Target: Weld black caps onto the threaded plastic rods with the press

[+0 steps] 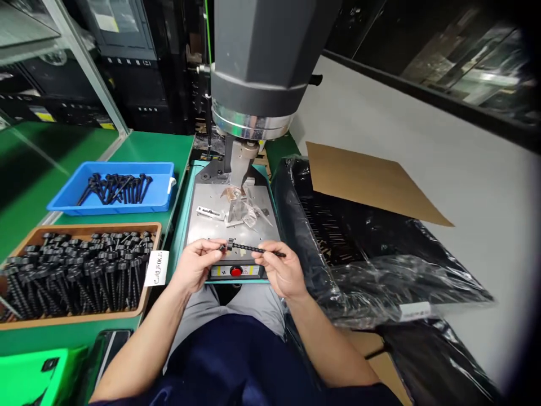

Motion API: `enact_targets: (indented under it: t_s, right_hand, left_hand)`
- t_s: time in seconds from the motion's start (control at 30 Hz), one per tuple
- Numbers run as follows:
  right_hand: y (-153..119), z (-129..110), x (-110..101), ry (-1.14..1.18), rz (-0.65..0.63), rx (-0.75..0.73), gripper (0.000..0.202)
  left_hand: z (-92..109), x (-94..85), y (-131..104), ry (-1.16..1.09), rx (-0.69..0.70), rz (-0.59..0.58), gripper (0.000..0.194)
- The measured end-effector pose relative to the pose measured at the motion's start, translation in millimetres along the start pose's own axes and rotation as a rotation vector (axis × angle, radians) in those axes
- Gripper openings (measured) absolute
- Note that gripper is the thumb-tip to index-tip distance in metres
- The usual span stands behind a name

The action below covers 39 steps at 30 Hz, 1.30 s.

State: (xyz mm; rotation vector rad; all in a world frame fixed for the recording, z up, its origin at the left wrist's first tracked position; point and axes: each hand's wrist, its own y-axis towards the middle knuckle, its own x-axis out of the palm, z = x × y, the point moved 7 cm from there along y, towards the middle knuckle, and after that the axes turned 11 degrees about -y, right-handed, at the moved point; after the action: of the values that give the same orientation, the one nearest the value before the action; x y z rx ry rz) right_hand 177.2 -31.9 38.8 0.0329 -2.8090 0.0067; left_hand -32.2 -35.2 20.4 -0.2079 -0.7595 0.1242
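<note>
A black rod with a twisted shaft and a wider round head lies level between my hands, above the front of the metal machine plate. My right hand grips the far end of its shaft between thumb and fingers. At the head end, my left hand pinches a small black part, close against the head; whether the two are joined I cannot tell. Behind them, the metal fixture stands below the machine's tool, with clear film around it.
On the left, a brown tray is packed with similar black rods and bears a paper label. A blue tray holds more dark pieces. A red button sits on the machine's front. At right are a plastic-lined box and cardboard.
</note>
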Motion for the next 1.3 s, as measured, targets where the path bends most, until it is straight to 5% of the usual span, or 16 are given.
enact_targets:
  t_s: [0.23, 0.5, 0.73, 0.87, 0.97, 1.2, 1.3]
  right_hand:
    - [-12.0, 47.9, 22.9, -0.029, -0.009, 0.129, 0.022]
    - [-11.5, 68.9, 24.5, -0.484, -0.193, 0.047, 0.033]
    - [-22.0, 77.1, 35.9, -0.240, -0.278, 0.263, 0.031]
    - [-28.1, 79.6, 41.8, -0.090, -0.264, 0.268, 0.026]
    - [-26.1, 82.7, 34.6, -0.139, -0.221, 0.186, 0.021]
    - [-32.0, 52.1, 26.5, -0.636, -0.105, -0.304, 0.019]
    - [-33.1, 54.3, 25.6, -0.625, -0.093, -0.267, 0.018]
  left_hand:
    - [8.1, -14.2, -9.8, -0.134, 0.147, 0.074, 0.029]
    - [16.8, -31.1, -11.4, -0.043, 0.222, 0.065, 0.027]
    - [14.1, -34.6, -4.5, 0.029, 0.198, 0.039, 0.029]
    - [14.8, -31.5, -2.5, 0.135, 0.186, -0.002, 0.024]
    - [16.5, -32.2, 3.9, 0.227, 0.201, 0.006, 0.021]
    - [9.6, -33.7, 14.3, 0.301, 0.192, 0.046, 0.025]
    - [6.3, -32.5, 14.2, 0.318, 0.207, 0.022, 0.025]
